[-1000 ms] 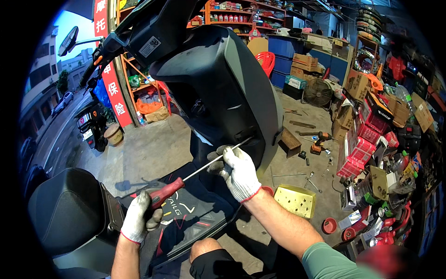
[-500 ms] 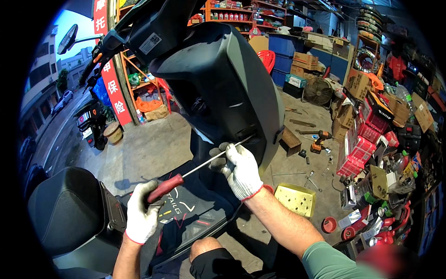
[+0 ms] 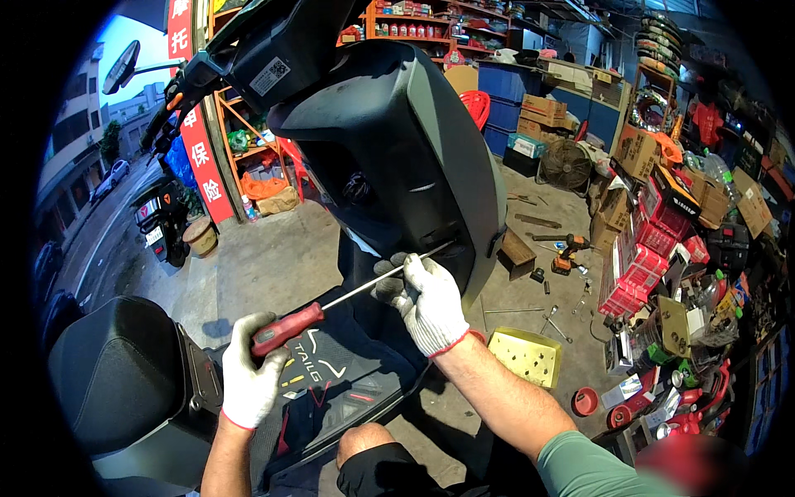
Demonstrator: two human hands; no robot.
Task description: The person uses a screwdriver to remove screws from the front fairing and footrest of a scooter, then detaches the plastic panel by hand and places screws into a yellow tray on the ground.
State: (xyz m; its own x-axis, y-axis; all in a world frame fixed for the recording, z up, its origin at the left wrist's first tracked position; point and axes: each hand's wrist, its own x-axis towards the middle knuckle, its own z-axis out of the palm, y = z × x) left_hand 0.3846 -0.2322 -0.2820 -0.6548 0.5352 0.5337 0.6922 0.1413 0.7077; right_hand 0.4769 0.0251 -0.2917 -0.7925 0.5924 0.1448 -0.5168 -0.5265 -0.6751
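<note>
A long screwdriver [image 3: 291,327] with a red handle slants up and to the right across the middle. My left hand [image 3: 251,383], in a white glove with grey fingertips, is closed around the back of its handle. Farther forward, my gloved right hand [image 3: 435,311] pinches the thin shaft close to the tip. That tip reaches a dark recess low on the black inner front panel [image 3: 397,141] of a scooter; its exact contact there is too small to tell. Below the shaft lies the scooter's floor mat [image 3: 356,406], and the black seat [image 3: 120,373] is beside my left forearm.
On the floor to the right lie a yellow tray [image 3: 523,358], a cordless drill [image 3: 566,255], a cross-shaped wrench [image 3: 556,324] and a wooden block [image 3: 517,253]. Beyond them are piled red boxes [image 3: 633,273] and a fan [image 3: 566,163]. Another scooter [image 3: 163,228] stands at the left by the street.
My left hand has shifted slightly up and left with its fingers looser, and more of the red handle shows. The right hand keeps its place on the shaft.
</note>
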